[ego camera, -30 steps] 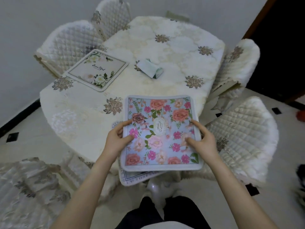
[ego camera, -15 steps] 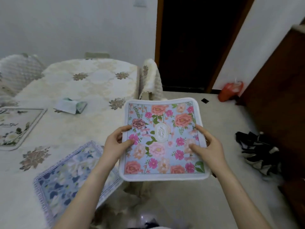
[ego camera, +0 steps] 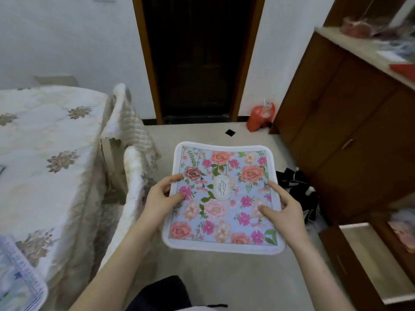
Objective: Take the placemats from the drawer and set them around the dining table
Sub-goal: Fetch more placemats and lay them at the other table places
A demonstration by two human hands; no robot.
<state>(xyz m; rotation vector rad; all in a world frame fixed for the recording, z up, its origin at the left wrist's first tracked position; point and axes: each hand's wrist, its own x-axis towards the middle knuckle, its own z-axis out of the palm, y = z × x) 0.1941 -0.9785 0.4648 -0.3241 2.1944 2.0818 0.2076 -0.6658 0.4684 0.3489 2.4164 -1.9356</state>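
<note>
A pink-and-blue floral placemat (ego camera: 224, 198) with a white border is held flat in the air over the floor, to the right of the dining table (ego camera: 45, 153). My left hand (ego camera: 160, 198) grips its left edge, thumb on top. My right hand (ego camera: 284, 209) grips its right edge the same way. A blue-and-white placemat (ego camera: 15, 281) lies on the table's near corner at the bottom left. The open drawer (ego camera: 370, 259) of the wooden cabinet is at the lower right.
Two quilted white chairs (ego camera: 132, 153) stand between me and the table. A brown wooden cabinet (ego camera: 348, 131) fills the right side. A dark doorway (ego camera: 199, 57) is ahead, with a red bag (ego camera: 260, 115) beside it and dark cloth (ego camera: 298, 191) on the floor.
My view has swung right, away from the table toward the doorway and cabinet. The floral placemat stays in both hands; the blue-and-white one was left on the table.
</note>
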